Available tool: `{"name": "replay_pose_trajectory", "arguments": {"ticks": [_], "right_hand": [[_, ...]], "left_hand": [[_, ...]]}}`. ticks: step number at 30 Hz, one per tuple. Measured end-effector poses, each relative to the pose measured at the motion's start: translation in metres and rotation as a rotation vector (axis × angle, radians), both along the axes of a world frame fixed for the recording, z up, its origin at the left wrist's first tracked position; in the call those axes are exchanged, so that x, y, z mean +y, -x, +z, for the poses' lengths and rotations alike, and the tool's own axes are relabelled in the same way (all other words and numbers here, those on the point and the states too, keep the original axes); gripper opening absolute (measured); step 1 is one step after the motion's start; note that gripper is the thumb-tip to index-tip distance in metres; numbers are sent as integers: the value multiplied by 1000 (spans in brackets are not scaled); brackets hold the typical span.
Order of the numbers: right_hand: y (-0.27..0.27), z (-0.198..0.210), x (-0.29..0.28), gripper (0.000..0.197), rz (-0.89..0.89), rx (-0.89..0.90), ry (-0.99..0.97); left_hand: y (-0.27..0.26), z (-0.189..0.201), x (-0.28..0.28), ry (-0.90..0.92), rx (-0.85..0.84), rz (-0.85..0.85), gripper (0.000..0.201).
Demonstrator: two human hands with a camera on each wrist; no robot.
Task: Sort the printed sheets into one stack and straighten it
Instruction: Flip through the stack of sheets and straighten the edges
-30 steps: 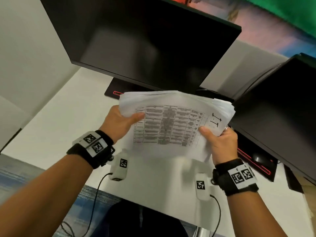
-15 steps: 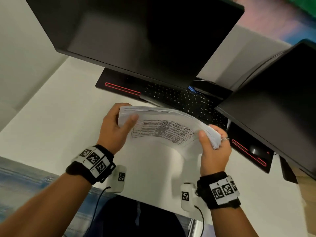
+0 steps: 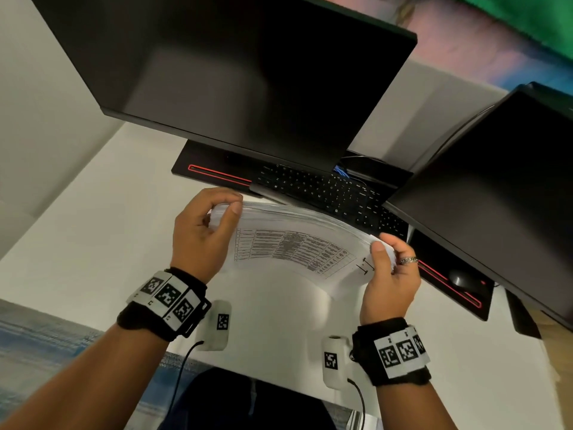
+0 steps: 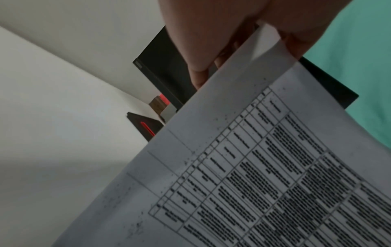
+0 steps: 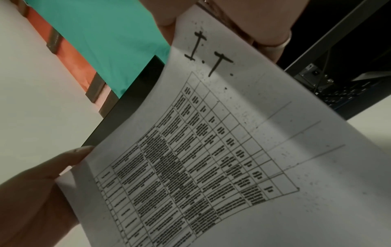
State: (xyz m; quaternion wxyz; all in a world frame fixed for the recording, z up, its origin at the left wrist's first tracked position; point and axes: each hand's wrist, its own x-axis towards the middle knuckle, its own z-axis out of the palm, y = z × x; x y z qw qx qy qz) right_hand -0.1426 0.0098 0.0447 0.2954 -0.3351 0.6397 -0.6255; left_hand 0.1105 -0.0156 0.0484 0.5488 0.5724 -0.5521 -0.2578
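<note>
A thick stack of printed sheets (image 3: 291, 243) stands on edge over the white desk (image 3: 93, 237), bowed, its front page showing a printed table and "I.T". My left hand (image 3: 217, 215) pinches the stack's upper left corner between thumb and fingers. At the upper right corner, my right hand (image 3: 384, 252) grips the stack, thumb on the front page. The left wrist view shows the table page (image 4: 264, 175) close up under my left hand (image 4: 243, 41). In the right wrist view the page (image 5: 211, 150) runs from my right hand (image 5: 222, 20) down to the left hand (image 5: 42, 183).
A black keyboard (image 3: 325, 190) lies just behind the stack. A large dark monitor (image 3: 232, 72) hangs over it and a second monitor (image 3: 496, 187) stands at the right. A mouse (image 3: 462, 277) sits on the red-trimmed mat (image 3: 449, 287) at the right.
The stack has come down from in front of the monitor towards the desk and tipped more on edge. Both hands kept hold of its corners and dropped with it.
</note>
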Motion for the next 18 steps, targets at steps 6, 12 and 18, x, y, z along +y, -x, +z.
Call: {"name": "replay_pose_trajectory", "arguments": {"ticks": [6,12,18], "right_hand": [[-1,-3,1,17,-26,-15,-17],[-6,-6,1,12,-38,-50,-40],[-5,-6,2,7,-19,-75,-23]], "left_hand": [[2,1,-2,-54,-49,30,13],[8,4,-4,-54,167,41,3],[9,2,-4,-85,140,64,10]]}}
